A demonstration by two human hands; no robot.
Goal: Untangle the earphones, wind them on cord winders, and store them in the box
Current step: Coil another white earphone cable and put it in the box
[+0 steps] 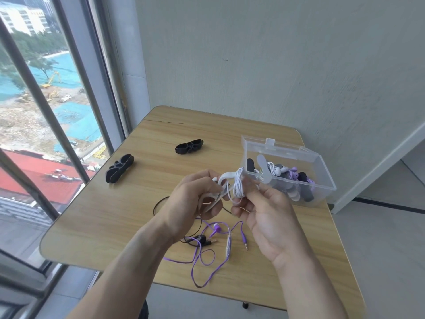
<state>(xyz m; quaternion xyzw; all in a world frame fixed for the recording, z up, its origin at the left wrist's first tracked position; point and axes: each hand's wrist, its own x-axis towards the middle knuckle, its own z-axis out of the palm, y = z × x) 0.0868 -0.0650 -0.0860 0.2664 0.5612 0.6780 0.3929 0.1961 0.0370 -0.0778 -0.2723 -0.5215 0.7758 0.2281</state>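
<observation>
Above the wooden table (pixel 115 215), both hands hold white earphones (pixel 238 186) coiled round a white cord winder (pixel 226 177). My left hand (pixel 195 201) grips the winder's left end, with the earbuds and the jack by its fingers. My right hand (pixel 264 215) pinches the wound coil from the right. Purple earphones (pixel 216 247) and black earphones (pixel 197 239) lie loose and tangled on the table below the hands. A clear plastic box (pixel 319 178) at the right holds several wound earphones.
Two black cord winders lie on the table, one (pixel 119 168) at the left and another (pixel 189 146) further back. A window runs along the left side. A grey wall stands behind the table. The table's front edge is close to me.
</observation>
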